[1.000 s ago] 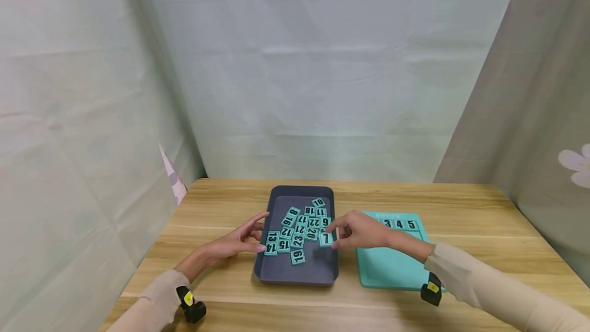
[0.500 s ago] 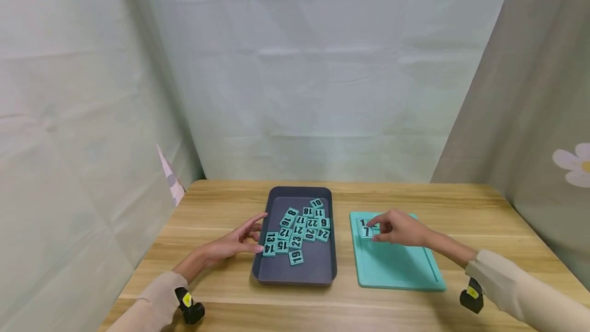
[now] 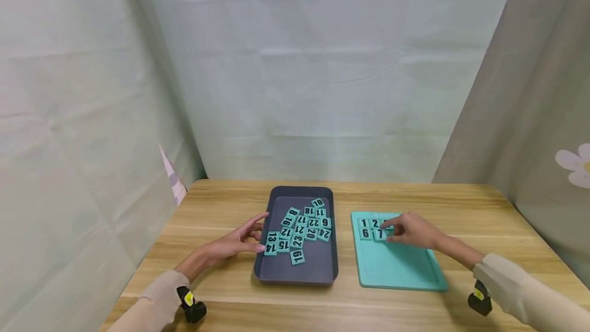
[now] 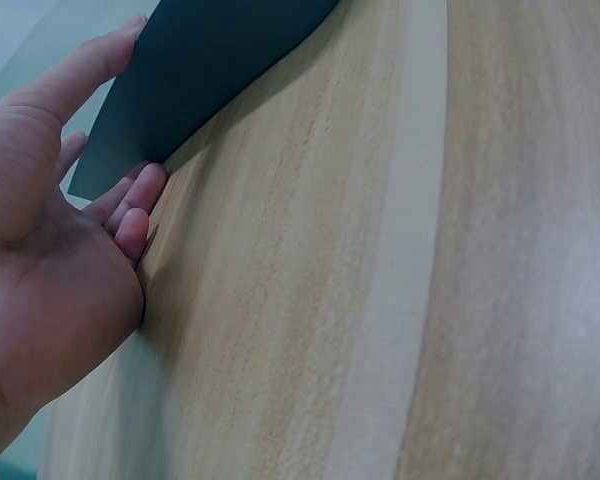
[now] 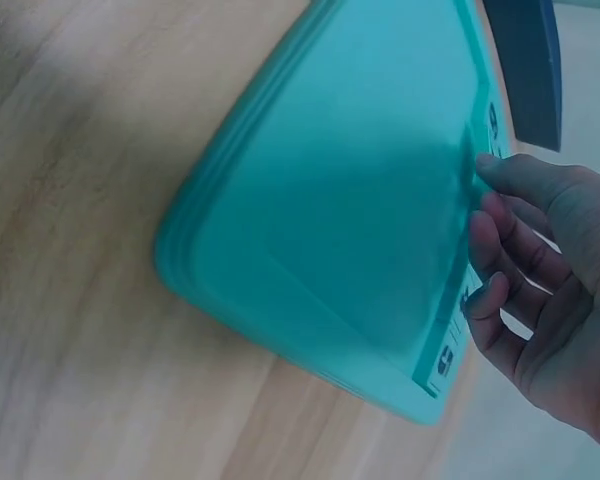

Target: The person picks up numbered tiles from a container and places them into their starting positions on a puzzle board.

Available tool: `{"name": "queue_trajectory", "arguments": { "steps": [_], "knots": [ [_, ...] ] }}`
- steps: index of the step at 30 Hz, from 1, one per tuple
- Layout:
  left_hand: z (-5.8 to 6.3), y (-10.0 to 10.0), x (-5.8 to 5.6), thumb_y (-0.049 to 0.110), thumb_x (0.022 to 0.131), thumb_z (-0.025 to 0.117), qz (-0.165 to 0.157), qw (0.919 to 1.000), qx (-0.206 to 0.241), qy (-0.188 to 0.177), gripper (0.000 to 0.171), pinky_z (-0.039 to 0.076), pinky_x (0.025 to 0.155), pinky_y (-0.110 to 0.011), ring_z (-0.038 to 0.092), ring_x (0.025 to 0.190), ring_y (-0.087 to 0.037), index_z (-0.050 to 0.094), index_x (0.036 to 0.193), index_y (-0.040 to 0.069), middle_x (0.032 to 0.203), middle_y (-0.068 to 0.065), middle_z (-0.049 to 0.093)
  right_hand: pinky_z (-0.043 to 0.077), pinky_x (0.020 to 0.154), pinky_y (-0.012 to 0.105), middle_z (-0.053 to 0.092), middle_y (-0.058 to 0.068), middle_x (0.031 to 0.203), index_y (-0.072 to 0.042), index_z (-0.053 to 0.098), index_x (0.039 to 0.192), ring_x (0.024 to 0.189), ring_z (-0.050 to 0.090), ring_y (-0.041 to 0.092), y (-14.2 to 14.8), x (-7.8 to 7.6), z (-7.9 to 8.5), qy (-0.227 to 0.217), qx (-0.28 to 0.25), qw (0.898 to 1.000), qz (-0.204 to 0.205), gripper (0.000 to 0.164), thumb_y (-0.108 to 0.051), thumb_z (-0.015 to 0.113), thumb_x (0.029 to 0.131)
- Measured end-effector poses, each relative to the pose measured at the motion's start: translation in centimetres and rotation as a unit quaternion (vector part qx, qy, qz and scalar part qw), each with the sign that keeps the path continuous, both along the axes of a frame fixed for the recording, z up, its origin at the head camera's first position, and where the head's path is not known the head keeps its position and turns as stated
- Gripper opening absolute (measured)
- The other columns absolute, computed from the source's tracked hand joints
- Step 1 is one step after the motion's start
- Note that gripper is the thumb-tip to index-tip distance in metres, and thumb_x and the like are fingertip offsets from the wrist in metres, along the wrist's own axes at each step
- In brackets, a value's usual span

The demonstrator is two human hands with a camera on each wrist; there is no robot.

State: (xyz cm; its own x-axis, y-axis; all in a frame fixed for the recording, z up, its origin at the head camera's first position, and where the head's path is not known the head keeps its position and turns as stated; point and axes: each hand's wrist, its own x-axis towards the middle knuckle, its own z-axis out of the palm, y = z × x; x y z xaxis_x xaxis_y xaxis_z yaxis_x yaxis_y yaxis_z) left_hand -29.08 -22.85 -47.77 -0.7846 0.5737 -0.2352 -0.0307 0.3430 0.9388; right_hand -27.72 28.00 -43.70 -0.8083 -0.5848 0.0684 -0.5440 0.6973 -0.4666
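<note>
A number 7 tile [image 3: 380, 234] lies in the second row of the turquoise board [image 3: 401, 270], right of the 6 tile [image 3: 365, 233]. My right hand [image 3: 412, 232] pinches the 7 tile at its right side, with thumb and forefinger; in the right wrist view the thumb and fingers [image 5: 520, 180] meet at the board's tile row. My left hand [image 3: 237, 237] rests against the left wall of the dark grey tray [image 3: 299, 275], fingers relaxed and thumb tip at the rim. Several turquoise number tiles [image 3: 297, 241] lie inside the tray, turned various ways.
The 1 tile [image 3: 363, 223] and 2 tile [image 3: 375, 223] head the board's top row; my right hand covers its right part. Tray and board stand side by side on a wooden table [image 3: 221, 291]. A pale curtain [image 3: 313, 91] hangs behind.
My right hand has carried the 7 tile out of the tray to the board, then slid it rightward beside the 6. The left hand has stayed at the tray.
</note>
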Motion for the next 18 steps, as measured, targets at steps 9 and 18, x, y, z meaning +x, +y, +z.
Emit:
{"name": "queue_trajectory", "arguments": {
  "steps": [9,18],
  "knots": [
    [-0.2,0.1,0.0,0.022,0.097,0.071,0.0,1.0,0.004,-0.001,0.085,0.033,0.102,-0.041,0.04,0.126,-0.03,0.019,0.163,0.031,0.156,-0.018,0.032,0.029,0.054,0.018,0.044,-0.015,0.06,0.0,0.074,0.118,0.055,0.031,-0.004,-0.2,0.2,-1.0,0.018,-0.007,1.0,-0.004,0.032,-0.015,0.078,0.089],
    [-0.1,0.0,-0.1,0.023,0.097,0.072,0.008,1.0,-0.001,-0.004,0.085,0.033,0.102,-0.042,0.04,0.125,-0.03,0.019,0.163,0.031,0.155,-0.017,0.034,0.033,0.055,0.018,0.054,-0.014,0.063,-0.004,0.075,0.114,0.056,0.037,-0.005,-0.3,-0.2,-1.4,0.031,-0.013,0.999,-0.014,0.028,-0.015,0.079,0.088]
  ]
}}
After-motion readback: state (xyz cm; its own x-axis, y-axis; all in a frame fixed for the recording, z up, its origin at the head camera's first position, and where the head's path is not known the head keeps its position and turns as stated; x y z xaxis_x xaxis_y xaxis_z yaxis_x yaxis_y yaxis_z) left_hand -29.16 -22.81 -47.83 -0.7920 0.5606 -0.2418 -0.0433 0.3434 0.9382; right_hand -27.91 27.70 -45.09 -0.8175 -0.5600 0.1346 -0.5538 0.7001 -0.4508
